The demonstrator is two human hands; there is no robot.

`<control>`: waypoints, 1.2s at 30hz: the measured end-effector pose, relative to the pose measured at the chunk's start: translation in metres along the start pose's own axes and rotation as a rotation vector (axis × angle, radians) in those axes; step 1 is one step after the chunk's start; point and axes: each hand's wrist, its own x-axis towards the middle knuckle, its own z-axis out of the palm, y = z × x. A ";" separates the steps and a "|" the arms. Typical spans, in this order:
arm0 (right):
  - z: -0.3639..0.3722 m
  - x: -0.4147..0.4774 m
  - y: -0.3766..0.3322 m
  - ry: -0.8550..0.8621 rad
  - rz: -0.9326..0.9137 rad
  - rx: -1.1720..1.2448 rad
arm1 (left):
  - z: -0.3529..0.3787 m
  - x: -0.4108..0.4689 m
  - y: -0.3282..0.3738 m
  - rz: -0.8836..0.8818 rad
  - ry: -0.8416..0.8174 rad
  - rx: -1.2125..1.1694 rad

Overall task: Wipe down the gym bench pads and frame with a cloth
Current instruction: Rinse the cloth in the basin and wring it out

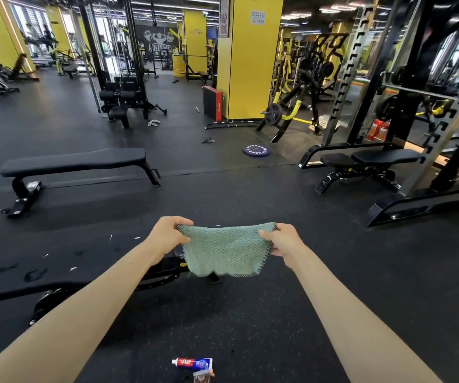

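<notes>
A green textured cloth [226,250] hangs spread out in front of me. My left hand [167,235] pinches its upper left corner and my right hand [281,240] pinches its upper right corner. Below and to the left lies a black gym bench pad [43,261] with white scraps and smudges on it. Its black frame [156,275] runs under the cloth, partly hidden by it and by my left forearm.
A flat black bench [76,163] stands further away on the left. An adjustable bench [366,161] sits inside a rack [416,106] on the right. A blue weight plate [256,150] lies on the floor. A toothpaste tube [192,363] lies near my feet.
</notes>
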 end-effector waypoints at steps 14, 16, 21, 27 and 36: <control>0.047 -0.033 -0.024 0.043 -0.232 -0.395 | -0.067 -0.007 -0.007 0.182 0.092 0.505; 0.060 -0.043 -0.026 0.068 -0.257 -0.519 | -0.083 -0.008 -0.013 0.194 0.056 0.536; 0.087 -0.073 -0.027 0.149 -0.294 -0.621 | -0.122 -0.012 -0.028 0.242 -0.099 0.588; 0.108 -0.097 -0.016 0.003 -0.136 0.094 | -0.152 -0.022 -0.044 0.018 -0.235 -0.198; 0.140 -0.126 0.015 0.509 -0.359 -0.124 | -0.102 -0.037 -0.053 0.119 0.077 -0.114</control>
